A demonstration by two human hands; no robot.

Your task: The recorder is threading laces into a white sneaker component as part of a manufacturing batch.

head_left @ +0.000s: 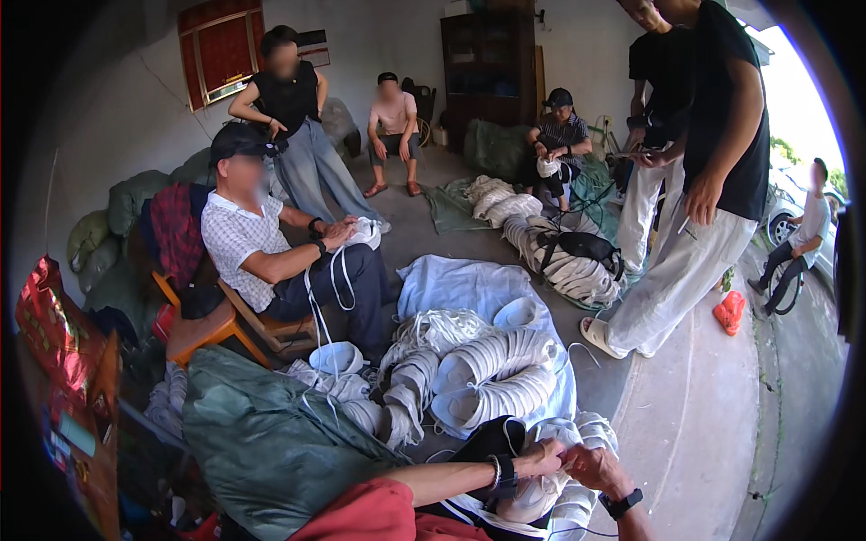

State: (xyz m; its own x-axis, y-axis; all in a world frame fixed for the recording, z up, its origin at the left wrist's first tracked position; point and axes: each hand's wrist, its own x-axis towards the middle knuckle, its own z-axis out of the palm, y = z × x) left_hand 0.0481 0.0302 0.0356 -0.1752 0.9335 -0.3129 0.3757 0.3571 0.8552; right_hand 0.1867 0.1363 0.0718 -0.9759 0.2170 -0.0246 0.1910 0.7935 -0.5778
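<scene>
Left hand [542, 457] and right hand [595, 469] meeting with bent fingers, cannot tell whether either grips anything, white shoe part [530, 501] just below them over the lap, stacked white pieces [598, 435] beside it, blue-white cloth [456, 281] beyond.

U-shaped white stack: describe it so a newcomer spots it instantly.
Find the pale blue sheet spread across mid-picture. On its near half lies the U-shaped stack of white shoe pieces, both ends facing left. Unlike the tangled heap at its upper left, it's neatly nested.
</scene>
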